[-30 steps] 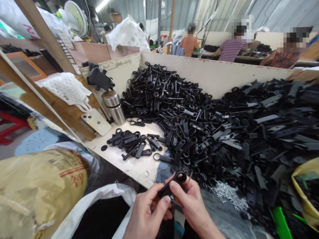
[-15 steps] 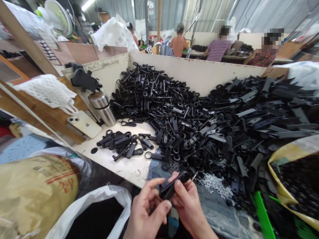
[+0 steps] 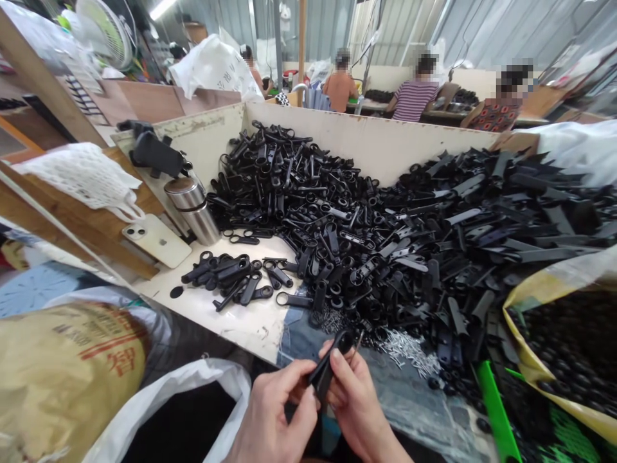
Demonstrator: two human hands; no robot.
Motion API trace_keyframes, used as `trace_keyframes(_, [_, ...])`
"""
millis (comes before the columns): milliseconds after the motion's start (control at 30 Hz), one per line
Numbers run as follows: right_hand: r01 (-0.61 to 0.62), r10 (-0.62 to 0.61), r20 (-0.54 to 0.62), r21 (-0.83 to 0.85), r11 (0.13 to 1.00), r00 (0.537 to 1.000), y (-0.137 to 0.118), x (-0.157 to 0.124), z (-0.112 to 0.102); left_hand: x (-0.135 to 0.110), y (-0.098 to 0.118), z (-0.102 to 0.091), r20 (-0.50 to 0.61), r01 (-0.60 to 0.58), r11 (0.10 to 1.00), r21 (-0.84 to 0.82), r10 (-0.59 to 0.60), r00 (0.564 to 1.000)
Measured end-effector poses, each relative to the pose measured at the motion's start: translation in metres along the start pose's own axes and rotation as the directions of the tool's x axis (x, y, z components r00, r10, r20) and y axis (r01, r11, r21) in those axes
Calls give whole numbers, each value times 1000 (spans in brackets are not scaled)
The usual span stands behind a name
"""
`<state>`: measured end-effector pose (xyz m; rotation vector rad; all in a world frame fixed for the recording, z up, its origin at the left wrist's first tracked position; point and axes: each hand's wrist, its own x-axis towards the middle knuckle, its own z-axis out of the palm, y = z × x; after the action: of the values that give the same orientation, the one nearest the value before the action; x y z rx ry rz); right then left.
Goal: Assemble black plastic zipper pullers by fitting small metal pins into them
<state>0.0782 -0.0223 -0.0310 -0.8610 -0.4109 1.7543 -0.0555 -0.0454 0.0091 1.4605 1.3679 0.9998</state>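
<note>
Fingers (image 3: 341,364), head view: both sets pinch one black ring-ended piece (image 3: 322,381), the left hand (image 3: 274,411) at its lower end, the right hand (image 3: 354,393) just under the ring.
Changed since half a second ago: the ring end points up more steeply, where it leaned flatter to the right; the left forefinger, then stretched out above the piece, now bends down onto it. The view has shifted slightly, so the table (image 3: 207,318) sits a little further left.
Black piece: long and slim, with a round ring on top; its lower part looks like two strips side by side, though whether they are joined is hard to tell.
Place: between the hands, at the near edge of the table, close to the silver pins (image 3: 409,352).
Thin rod (image 3: 358,341): juts up from the right hand beside the ring; contact with the ring cannot be made out.
Left hand pose: back toward the camera, other fingers curled under.
Right hand pose: turned inward, thumb along the piece's front.
</note>
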Motion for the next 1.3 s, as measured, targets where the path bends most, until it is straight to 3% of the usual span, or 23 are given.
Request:
trace_keyframes(200, [-28, 27, -29, -19, 999, 999, 3, -6, 5, 2, -1, 3, -53, -84, 991, 105, 90, 995])
trace_keyframes(600, [-29, 15, -62, -225, 974, 998, 11, -6, -7, -12, -25, 0, -10, 83, 994, -66, -84, 996])
trace_keyframes(767, [61, -55, 27, -319, 946, 998, 16, -5, -6, -7, -15, 2, 48, 158, 979, -129, -153, 987])
trace_keyframes(933, [47, 57, 192, -496, 867, 980, 1, 9, 12, -9, -18, -14, -26, 218, 952, -215, -229, 973])
trace_keyframes(1000, [120, 91, 269, -674, 729, 959, -12, 21, 24, -4, -27, -27, -129, 269, 924, -272, -312, 941])
trace_keyframes(1033, [206, 79, 303, -794, 572, 950, -20, 28, 31, 1, -32, -34, -189, 281, 912, -299, -346, 919])
trace_keyframes(1100, [355, 18, 358, -930, 96, 933, -36, 43, 44, 13, -42, -47, -299, 282, 906, -314, -376, 877])
trace_keyframes(1133, [370, -17, 375, -919, -134, 927, -43, 51, 50, 21, -47, -52, -337, 273, 914, -300, -369, 866])
trace_keyframes(1167, [355, -42, 385, -883, -305, 922, -48, 59, 55, 28, -51, -55, -368, 262, 925, -275, -353, 861])
trace_keyframes(1200, [334, -50, 387, -848, -412, 921, -53, 67, 60, 35, -54, -56, -386, 253, 937, -242, -333, 860])
trace_keyframes(1300, [316, -13, 379, -790, -526, 925, -58, 87, 68, 55, -60, -54, -454, 228, 965, -130, -262, 851])
